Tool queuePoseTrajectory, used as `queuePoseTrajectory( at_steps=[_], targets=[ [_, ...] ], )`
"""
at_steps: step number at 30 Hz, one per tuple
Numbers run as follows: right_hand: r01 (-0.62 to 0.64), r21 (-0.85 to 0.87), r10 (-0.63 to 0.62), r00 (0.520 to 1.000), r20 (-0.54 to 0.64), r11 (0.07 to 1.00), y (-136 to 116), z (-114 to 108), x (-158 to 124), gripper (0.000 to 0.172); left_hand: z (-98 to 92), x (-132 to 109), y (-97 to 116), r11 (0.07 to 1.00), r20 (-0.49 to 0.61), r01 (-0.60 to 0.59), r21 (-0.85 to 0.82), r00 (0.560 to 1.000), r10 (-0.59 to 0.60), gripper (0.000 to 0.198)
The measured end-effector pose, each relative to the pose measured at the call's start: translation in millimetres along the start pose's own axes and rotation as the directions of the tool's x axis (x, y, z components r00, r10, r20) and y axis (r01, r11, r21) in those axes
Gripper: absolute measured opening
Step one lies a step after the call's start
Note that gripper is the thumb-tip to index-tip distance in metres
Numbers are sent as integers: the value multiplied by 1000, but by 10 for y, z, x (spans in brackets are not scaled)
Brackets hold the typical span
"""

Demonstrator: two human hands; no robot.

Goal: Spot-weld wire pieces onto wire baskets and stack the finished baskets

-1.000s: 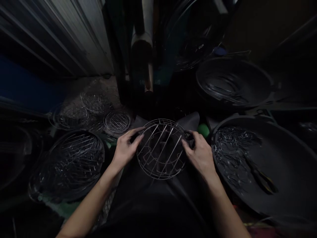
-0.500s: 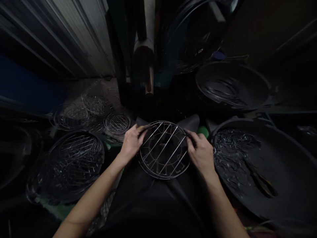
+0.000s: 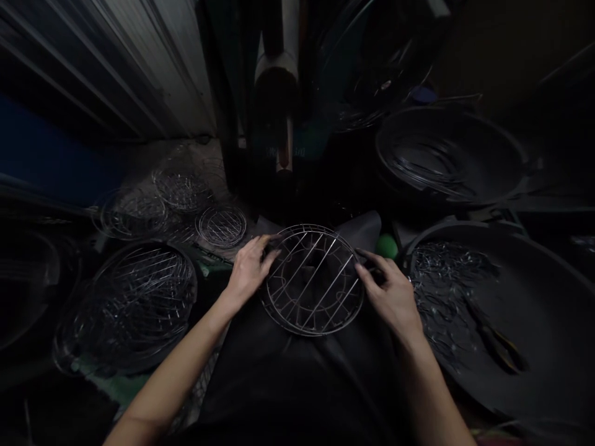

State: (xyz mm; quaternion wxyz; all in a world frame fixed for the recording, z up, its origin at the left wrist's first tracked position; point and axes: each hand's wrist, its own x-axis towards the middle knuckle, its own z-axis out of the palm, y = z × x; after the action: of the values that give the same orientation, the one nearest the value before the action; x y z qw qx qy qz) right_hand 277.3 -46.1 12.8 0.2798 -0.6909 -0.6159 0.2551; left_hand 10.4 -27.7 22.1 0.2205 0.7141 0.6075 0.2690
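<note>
A round wire rack (image 3: 312,280) with parallel cross bars lies over a dark cloth on my lap. My left hand (image 3: 248,269) grips its left rim with thumb and fingers. My right hand (image 3: 394,294) is at the right rim, fingertips touching the wire, fingers spread and looser than before. A small green ball (image 3: 387,246) sits just behind the right hand.
A big black pan (image 3: 534,310) at the right holds loose wire pieces and pliers (image 3: 497,337). Another black pan (image 3: 446,158) stands behind it. At the left a stack of large wire racks (image 3: 134,297) and smaller racks (image 3: 221,225) lie on the floor. A dark machine post (image 3: 274,99) rises ahead.
The rack has turned a little between my hands. My right hand has slid down the right rim and its fingers have loosened. The left hand keeps its hold.
</note>
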Motion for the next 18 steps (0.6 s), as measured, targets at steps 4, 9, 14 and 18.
queuePoseTrajectory(
  at_steps=[4, 9, 14, 18],
  targets=[
    [-122, -29, 120, 991, -60, 992, 16, -69, -147, 44, -12, 8, 17, 1000, 8, 10, -11, 1000, -10, 23],
    [-235, 31, 234, 972, 30, 971, -41, -96, -238, 40, -10, 14, 31, 1000, -6, 1, -27, 1000, -1, 24],
    [-143, -37, 141, 988, -58, 989, -121, -117, -220, 38, -22, 6, 39, 998, -15, -12, -57, 1000, 11, 26],
    [-54, -5, 54, 996, -73, 999, -128, -107, -234, 36, -35, -28, 61, 999, -43, -11, -44, 999, 9, 25]
  ],
)
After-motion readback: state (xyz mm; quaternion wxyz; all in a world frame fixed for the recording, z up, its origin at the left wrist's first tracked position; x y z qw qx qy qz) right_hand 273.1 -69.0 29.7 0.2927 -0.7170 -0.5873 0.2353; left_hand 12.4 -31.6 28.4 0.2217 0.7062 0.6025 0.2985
